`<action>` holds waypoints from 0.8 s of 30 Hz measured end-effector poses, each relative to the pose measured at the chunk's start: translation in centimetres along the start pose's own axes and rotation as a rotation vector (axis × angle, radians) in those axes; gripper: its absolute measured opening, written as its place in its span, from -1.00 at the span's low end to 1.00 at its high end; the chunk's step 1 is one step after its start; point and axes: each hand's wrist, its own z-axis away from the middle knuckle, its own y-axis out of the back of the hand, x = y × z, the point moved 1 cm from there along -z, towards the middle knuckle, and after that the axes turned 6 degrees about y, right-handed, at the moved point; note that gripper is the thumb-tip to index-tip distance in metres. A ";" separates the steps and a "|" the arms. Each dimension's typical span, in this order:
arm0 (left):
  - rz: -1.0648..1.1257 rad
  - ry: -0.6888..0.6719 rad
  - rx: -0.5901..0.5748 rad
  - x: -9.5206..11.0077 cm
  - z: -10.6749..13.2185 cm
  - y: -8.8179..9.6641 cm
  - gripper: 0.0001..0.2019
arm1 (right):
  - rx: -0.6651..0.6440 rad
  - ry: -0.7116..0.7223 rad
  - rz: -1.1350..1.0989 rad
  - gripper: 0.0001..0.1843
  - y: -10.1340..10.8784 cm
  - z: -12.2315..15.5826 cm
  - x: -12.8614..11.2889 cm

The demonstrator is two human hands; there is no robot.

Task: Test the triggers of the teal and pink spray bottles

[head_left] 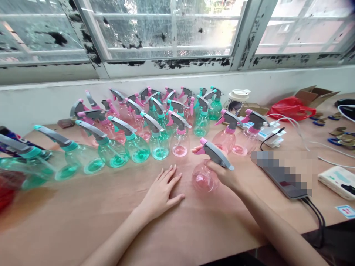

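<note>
While right hand (226, 173) grips a tilted pink spray bottle (203, 179) by the neck, left hand (162, 192) lies flat on the table (83, 221), fingers spread, at its 9 o'clock; bottle rows (138, 147) at 12 o'clock; mid-handling, upright set-down likely needed.

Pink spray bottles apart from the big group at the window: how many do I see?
3. One bottle is in the right hand; two bottles stand behind it, near the white cup. Others in the group may be hidden.

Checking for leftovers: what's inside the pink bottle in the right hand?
The pink bottle looks empty and see-through; the right hand covers its neck and right side.
</note>
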 end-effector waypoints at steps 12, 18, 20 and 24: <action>-0.012 -0.025 0.024 -0.3 0.0 -0.1 -0.42 | -0.033 0.001 -0.026 -0.85 0.1 -0.1 0.3; -0.021 -0.023 0.018 -0.3 0.0 -0.2 -0.41 | -0.055 0.044 0.042 -0.87 -0.2 -0.6 0.2; -0.020 -0.013 0.008 -0.3 0.0 -0.2 -0.41 | -0.052 0.075 0.048 -0.84 -0.6 -0.9 0.3; -0.015 0.002 -0.014 -0.1 -0.1 0.0 -0.42 | -0.057 0.117 0.032 -0.78 -1.2 -1.6 0.0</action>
